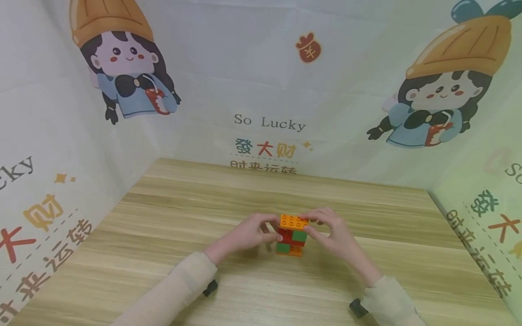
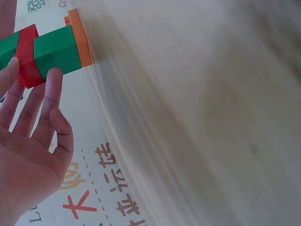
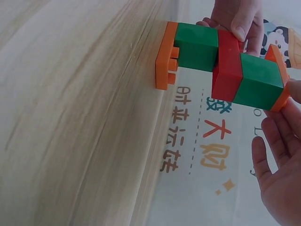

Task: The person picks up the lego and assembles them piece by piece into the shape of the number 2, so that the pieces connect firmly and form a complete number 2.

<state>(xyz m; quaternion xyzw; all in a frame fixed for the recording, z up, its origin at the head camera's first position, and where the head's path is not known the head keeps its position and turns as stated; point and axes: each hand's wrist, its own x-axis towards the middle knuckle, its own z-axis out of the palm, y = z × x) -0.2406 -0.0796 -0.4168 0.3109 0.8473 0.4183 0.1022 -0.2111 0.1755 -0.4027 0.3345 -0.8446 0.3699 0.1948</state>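
Note:
A small tower of toy building bricks stands on the table between the two hands. From the bottom up it shows a flat orange brick (image 3: 163, 61), a green block (image 3: 197, 47), a red brick (image 3: 228, 66), a second green block (image 3: 258, 82) and a flat orange studded brick (image 1: 290, 221) on top. The green blocks sit offset to opposite sides. My left hand (image 1: 250, 233) grips the tower at the red brick, thumb on its near side. With thumb and fingers my right hand (image 1: 336, 232) pinches the right end of the top orange brick.
The wooden table (image 1: 163, 208) meets a printed cloth backdrop (image 1: 204, 68) at the back and both sides. Dark wrist-worn pieces hang by the left sleeve (image 1: 175, 283) and the right sleeve (image 1: 389, 299).

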